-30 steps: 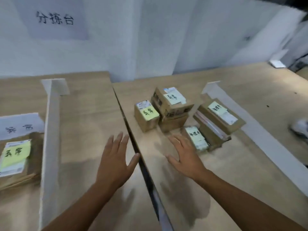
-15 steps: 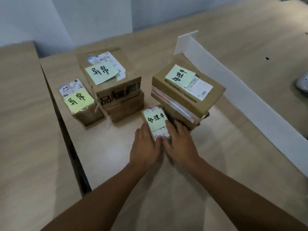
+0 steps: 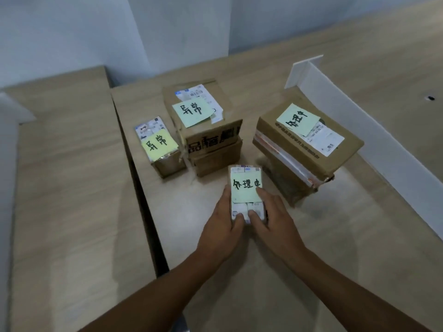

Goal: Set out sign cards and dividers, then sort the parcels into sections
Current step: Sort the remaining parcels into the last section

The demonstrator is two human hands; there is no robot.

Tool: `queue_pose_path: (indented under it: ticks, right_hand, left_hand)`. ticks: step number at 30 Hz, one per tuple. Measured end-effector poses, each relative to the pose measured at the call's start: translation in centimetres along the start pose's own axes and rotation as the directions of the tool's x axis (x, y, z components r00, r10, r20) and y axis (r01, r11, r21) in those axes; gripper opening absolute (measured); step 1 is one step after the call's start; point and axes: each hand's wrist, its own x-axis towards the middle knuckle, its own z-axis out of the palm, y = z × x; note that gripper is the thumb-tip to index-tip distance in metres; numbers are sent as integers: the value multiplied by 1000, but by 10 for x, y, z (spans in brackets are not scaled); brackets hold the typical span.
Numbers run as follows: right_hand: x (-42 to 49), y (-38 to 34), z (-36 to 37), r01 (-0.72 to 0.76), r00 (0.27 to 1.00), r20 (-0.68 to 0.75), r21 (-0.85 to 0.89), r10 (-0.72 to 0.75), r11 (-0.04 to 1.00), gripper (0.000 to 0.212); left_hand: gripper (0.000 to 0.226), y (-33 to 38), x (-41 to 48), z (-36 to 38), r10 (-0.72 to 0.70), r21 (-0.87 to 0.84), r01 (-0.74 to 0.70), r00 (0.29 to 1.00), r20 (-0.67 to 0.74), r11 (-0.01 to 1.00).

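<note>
A small parcel (image 3: 247, 185) with a pale green note is held between both hands, slightly above or on the table in front of the other boxes. My left hand (image 3: 221, 226) grips its left side, my right hand (image 3: 273, 221) its right side, thumbs on top. Behind it stand a small box with a yellow note (image 3: 159, 144), a stack of two boxes with a green note (image 3: 203, 125), and a tilted larger box with a green note (image 3: 304, 137). A white divider (image 3: 374, 130) runs along the right.
A dark gap (image 3: 141, 188) separates the left table (image 3: 72, 188) from the right table (image 3: 311, 271). Another white divider's edge (image 3: 9, 140) shows at far left. The white wall (image 3: 167, 32) rises behind the tables.
Both hands moved from open above the table to closing on the small green-note parcel, which has turned and come toward me. The view has shifted closer and to the right.
</note>
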Motion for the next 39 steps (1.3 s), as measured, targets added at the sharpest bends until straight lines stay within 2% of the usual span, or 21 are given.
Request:
queue_pose_path:
  ticks: [4,8,13,17,21,25,30,33,39]
  right_hand:
    - [-22,-62,29,109,991,71,62,-113,992,66]
    - [-39,-154,84,279,942,168,93,-291,956,67]
    - [-83,-308,171,507,808,273,127,-521,853,67]
    - [-149,-427,258,620,705,295,186,-645,762,65]
    - [-228,-530,349,685,621,311,231,-719,691,65]
    - [-301,-610,426,703,549,387,264,-741,660,64]
    - [-350,-665,493,705,533,409,270,-741,656,65]
    - [-357,-682,524,699,545,426,245,-722,672,65]
    - [-330,-688,580,630,640,426,187,-640,754,64]
  left_hand:
    - [79,-3,-55,-67,-13,-19,11,996,-83,1000]
    - [82,-17,-121,-162,-70,-18,68,963,-261,998]
    - [78,-44,-242,-300,-114,-16,123,859,-499,992]
    - [71,-82,-353,-405,-129,-35,136,778,-614,990]
    - [69,-130,-468,-499,-139,-43,153,696,-704,987]
    - [69,-172,-564,-571,-148,-36,194,601,-786,980]
    - [52,-222,-626,-628,-138,-38,188,555,-820,981]
    - [54,-245,-635,-652,-145,-59,170,554,-820,984]
    - [54,-308,-600,-692,-210,-107,202,607,-766,974]
